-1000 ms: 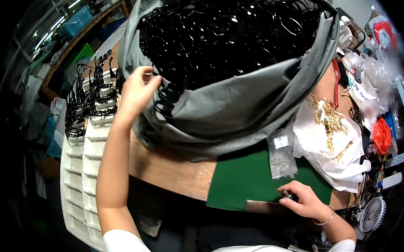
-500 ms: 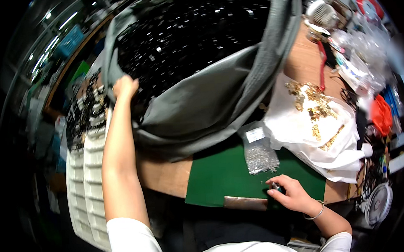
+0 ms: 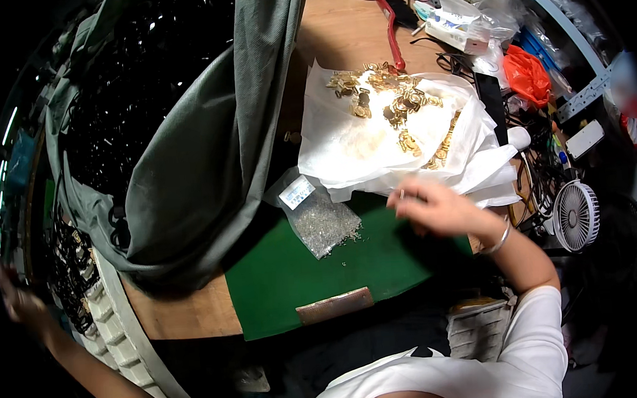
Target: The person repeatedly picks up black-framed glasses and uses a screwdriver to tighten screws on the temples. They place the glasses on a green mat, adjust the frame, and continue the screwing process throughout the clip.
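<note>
My right hand (image 3: 434, 207) hovers above the green mat (image 3: 279, 280), close to the near edge of a white sheet (image 3: 330, 137) that bears a heap of gold-coloured metal buckles (image 3: 407, 108). Its fingers are curled; what they hold, if anything, is blurred. To its left lies a clear plastic bag (image 3: 320, 220) of tiny silvery pieces, some spilled beside its lower end. At the far left edge, my left hand (image 3: 25, 304) is reached out near black pieces (image 3: 70, 270) on a white ribbed tray (image 3: 112, 325). Darkness and blur hide its fingers.
A large grey-green cloth sack (image 3: 186, 155) full of shiny black pieces (image 3: 133, 100) fills the left of the wooden table (image 3: 331, 25). A flat metal strip (image 3: 335, 306) sits on the mat's front edge. A red-handled tool (image 3: 391, 37), orange bag (image 3: 527, 76) and small white fan (image 3: 576, 216) are at right.
My left hand has moved off the sack's rim, outward to the far left. My right hand has shifted away from the small bag toward the white sheet. The view has turned right.
</note>
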A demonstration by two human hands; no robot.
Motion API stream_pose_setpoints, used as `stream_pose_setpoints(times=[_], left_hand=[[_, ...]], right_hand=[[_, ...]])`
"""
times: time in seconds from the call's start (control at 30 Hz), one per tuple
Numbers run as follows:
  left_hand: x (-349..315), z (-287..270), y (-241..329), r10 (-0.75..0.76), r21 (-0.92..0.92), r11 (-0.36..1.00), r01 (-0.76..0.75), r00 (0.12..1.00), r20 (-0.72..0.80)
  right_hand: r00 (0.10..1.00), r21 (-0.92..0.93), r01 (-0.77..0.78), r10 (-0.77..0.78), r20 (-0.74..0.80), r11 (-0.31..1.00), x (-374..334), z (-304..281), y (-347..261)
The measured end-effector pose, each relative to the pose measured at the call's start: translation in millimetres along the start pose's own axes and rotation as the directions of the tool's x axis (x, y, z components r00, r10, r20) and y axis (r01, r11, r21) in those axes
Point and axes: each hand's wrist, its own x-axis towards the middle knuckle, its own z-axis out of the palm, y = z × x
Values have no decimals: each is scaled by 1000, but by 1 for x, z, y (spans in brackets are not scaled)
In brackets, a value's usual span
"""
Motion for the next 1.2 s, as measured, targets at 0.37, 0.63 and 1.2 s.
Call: stream_pose_setpoints(times=[0.37,0.63,1.2], left_hand=[[-163,115,237,-857,-887,95,452,491,158],[-231,221,273,-533,-279,494,824,540,651],[-247,263,290,-376,-268,678,684,637,673]], right_hand=[[874,-568,254,-436,-212,783,157,-63,-9],[949,-588,155,-284,-133,794,156,-58,-16],[902,124,381,-398,169,916,-7,76,-46]])
